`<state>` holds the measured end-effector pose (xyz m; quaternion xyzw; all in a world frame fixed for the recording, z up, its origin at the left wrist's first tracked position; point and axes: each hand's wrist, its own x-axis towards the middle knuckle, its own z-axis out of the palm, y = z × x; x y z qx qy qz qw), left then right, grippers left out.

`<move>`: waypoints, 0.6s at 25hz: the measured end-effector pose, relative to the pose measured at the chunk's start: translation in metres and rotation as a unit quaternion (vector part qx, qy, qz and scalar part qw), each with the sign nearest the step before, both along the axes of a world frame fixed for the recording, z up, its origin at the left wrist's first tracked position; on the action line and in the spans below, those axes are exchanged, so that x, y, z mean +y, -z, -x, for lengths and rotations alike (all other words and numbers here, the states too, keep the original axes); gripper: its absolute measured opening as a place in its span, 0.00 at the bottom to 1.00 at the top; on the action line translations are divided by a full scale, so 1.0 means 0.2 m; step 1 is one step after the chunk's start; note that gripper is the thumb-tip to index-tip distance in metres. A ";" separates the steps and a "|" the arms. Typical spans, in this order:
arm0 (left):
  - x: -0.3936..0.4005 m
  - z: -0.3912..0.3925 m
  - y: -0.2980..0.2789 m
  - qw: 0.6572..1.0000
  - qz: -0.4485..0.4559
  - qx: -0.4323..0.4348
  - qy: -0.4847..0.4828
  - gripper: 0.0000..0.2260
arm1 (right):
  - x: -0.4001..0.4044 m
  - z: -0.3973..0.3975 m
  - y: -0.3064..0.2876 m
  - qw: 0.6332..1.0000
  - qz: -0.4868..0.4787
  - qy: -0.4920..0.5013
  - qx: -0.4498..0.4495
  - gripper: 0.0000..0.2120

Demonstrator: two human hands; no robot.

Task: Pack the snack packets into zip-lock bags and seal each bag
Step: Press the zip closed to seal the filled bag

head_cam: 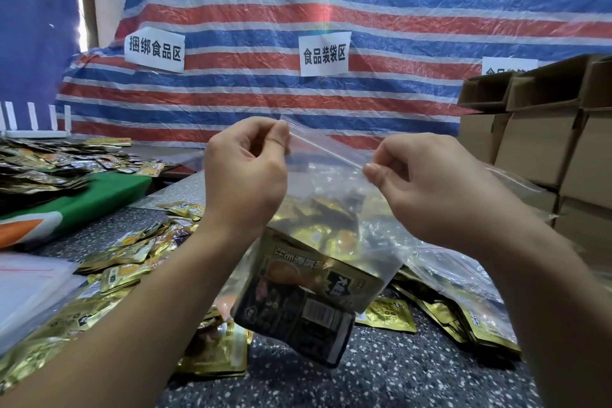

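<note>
A clear zip-lock bag (pixel 334 209) hangs in the air above the speckled table (pixel 397 371), filled with gold and black snack packets (pixel 308 278). My left hand (pixel 245 175) pinches the left end of the bag's zip strip between thumb and fingers. At the strip's right end my right hand (pixel 430 182) pinches it the same way. The strip runs slanted between the two hands. Loose gold packets (pixel 132 262) lie scattered on the table under and beside my left forearm.
More gold packets (pixel 463 318) and an empty clear bag (pixel 453 268) lie at the right. A stack of flat clear bags (pixel 29 285) sits at the left edge. A green cloth (pixel 99 195) holds another packet heap. Cardboard boxes (pixel 543 142) stand at the right, a striped tarp behind.
</note>
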<state>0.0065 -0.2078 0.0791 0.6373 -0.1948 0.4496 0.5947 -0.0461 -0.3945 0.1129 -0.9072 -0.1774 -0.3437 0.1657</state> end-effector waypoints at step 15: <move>-0.10 0.09 0.01 0.993 -0.079 -0.010 0.082 0.10 | 0.05 -0.01 0.00 0.991 -0.098 -0.094 0.001 0.09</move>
